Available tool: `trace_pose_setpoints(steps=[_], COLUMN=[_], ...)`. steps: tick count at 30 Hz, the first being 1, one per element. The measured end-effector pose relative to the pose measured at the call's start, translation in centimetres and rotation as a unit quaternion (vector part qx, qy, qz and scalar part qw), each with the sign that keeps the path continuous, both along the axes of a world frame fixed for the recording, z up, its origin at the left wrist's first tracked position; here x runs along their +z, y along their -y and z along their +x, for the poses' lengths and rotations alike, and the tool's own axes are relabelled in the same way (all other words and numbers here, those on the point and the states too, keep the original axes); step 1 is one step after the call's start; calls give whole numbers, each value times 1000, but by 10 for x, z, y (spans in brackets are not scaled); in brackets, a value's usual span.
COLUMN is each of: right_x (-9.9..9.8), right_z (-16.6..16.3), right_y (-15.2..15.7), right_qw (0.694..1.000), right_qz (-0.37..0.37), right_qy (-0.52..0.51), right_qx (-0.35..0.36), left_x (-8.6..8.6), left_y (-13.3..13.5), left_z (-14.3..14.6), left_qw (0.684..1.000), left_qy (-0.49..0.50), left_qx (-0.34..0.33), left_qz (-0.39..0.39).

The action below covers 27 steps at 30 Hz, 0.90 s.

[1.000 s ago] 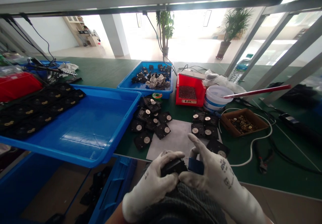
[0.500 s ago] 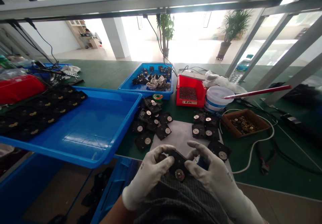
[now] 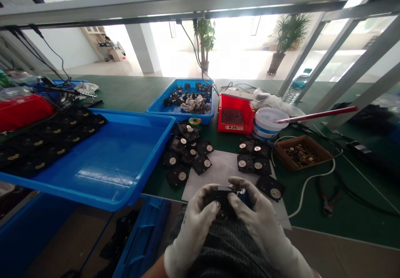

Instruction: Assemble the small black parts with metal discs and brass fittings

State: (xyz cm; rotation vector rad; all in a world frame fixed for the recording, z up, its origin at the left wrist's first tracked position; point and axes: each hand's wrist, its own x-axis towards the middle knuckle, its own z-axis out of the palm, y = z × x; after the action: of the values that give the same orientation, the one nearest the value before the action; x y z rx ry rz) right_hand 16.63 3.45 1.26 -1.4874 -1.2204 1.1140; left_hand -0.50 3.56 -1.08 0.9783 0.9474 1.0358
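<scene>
In the head view, my left hand [image 3: 201, 211], in a white glove, is closed around a black square part [image 3: 223, 194] held over my lap. The part is tilted, its edge up and its metal disc mostly in shade. My gloved right hand [image 3: 254, 211] is closed at the part's right side, its thumb against it. A dark blue object [image 3: 247, 198] sits in the right fingers; its kind is hidden. Past the hands, similar black parts with silver discs [image 3: 201, 164] lie in a left group and a right group [image 3: 258, 165] around a white sheet [image 3: 218, 174].
A large blue tray [image 3: 106, 161] with black pieces stands left; a smaller blue tray [image 3: 150, 109] lies behind. A red bin [image 3: 231, 127], a white tub [image 3: 265, 134] with a red stick, a cardboard box [image 3: 286, 161] of small brass-coloured pieces and pliers [image 3: 327, 207] are right.
The black part has tipped, so its disc face is turned more out of sight. Both hands have drawn closer together around it.
</scene>
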Motion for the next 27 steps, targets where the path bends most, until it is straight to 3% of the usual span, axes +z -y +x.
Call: trace_pose_setpoints(steps=[3,7,13,18,23,27], right_x=[-3,2,1,-6,5,12], right_z=[-4,-3,-2,-9,-5,9], right_y=[2,0,2,-9,-24,-27], right_qw=[997,989,979,984,996,998], right_qz=[56,104,136,130,63,27], right_qy=[49,92,134,109,25,9], right_qx=[6,51,73,52,63,64], left_x=[-2,10,18,10,4,8], left_y=[-2,-2,7,-3,-12,-8], left_z=[5,4,4,7,13,3], left_qw=[998,975,955,963,994,999], left_qy=[-39,-154,-212,-197,-29,14], left_qx=[38,41,62,78,103,21], left_qz=[44,154,197,167,17,-22])
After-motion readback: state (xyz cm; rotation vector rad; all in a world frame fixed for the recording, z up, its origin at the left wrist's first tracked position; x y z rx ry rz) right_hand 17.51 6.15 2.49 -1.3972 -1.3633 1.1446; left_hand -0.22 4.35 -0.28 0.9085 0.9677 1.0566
